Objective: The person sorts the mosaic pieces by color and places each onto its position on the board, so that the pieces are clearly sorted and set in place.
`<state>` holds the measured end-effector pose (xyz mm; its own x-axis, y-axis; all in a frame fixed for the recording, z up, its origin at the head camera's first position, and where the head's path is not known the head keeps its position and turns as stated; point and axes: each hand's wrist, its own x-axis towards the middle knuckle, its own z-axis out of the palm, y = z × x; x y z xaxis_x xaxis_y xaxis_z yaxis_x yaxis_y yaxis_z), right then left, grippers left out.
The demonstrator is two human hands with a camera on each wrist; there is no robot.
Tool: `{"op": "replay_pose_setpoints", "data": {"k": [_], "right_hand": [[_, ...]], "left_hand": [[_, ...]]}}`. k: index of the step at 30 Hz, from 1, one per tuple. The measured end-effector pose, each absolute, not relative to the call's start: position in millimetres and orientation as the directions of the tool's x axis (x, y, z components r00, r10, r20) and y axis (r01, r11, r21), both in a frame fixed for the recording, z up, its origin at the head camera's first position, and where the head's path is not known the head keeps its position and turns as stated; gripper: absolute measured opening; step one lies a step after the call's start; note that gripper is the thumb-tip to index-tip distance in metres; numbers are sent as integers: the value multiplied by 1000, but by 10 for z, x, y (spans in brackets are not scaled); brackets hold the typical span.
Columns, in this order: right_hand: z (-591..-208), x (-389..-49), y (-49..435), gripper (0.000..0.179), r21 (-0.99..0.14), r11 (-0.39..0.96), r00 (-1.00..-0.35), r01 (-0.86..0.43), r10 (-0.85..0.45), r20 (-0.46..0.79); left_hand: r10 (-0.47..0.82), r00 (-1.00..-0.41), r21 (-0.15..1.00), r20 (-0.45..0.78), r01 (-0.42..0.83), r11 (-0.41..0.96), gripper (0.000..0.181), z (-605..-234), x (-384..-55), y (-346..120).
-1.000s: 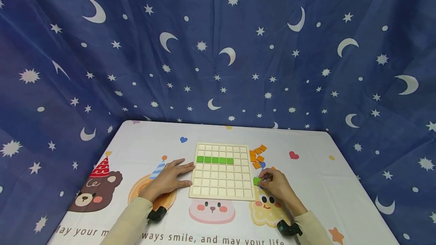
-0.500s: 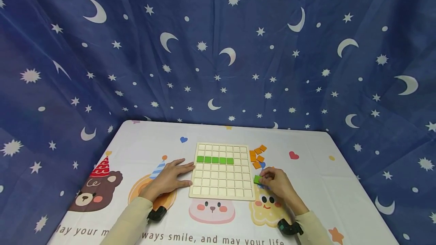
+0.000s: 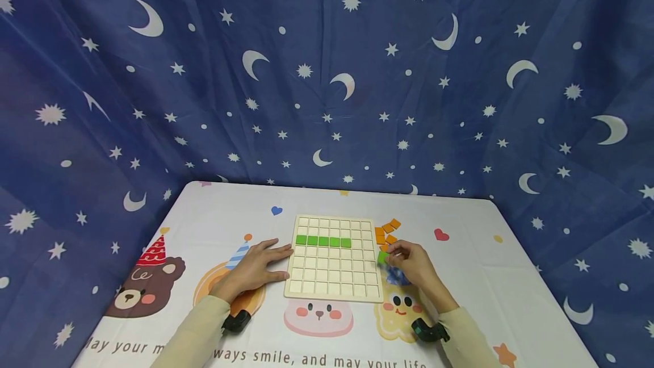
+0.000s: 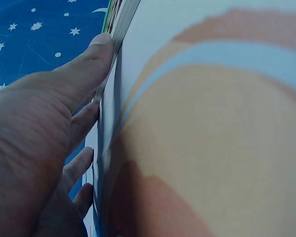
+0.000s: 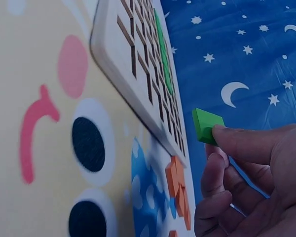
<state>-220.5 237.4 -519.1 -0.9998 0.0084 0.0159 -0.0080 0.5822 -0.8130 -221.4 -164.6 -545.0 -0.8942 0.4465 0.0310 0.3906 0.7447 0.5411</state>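
Curtain [image 3: 327, 72]: dark blue, printed with white moons, stars and dots; stands behind the table.

Table [image 3: 460, 283]: white cloth with cartoon animal prints and lettering.

Board [image 3: 334, 299]: pale, gridded with square cells, flat on the table between the hands. Third row from the far edge: five green tiles [image 3: 324, 241], side by side from the left end; two cells to their right bare.

Left hand [image 3: 258, 268]: fingers apart and extended, thumb and fingertips at the board's left edge, thumb tip touching it.

Right hand [image 3: 415, 264]: thumb and finger together, clamped on one green tile; remaining fingers bent beneath.

Wrist cameras [image 3: 236, 321], two: black, one per wrist.

Orange tiles [image 3: 380, 239], several: loose on the cloth, just beside the board's right edge; the nearest partly hidden by the right hand.

Held green tile [image 5: 207, 126]: tilted, raised off the cloth, near the board's right edge.
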Motion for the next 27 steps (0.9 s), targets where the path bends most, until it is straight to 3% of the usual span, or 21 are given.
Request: {"op": "replay_pose_setpoints", "data": {"k": [27], "right_hand": [[-5182,-2485,2049,10,-872,489,-999,-25,-49,1]], "left_hand": [[413,-910,551,7,349,758,64,-5444,-2207,-1622]]}}
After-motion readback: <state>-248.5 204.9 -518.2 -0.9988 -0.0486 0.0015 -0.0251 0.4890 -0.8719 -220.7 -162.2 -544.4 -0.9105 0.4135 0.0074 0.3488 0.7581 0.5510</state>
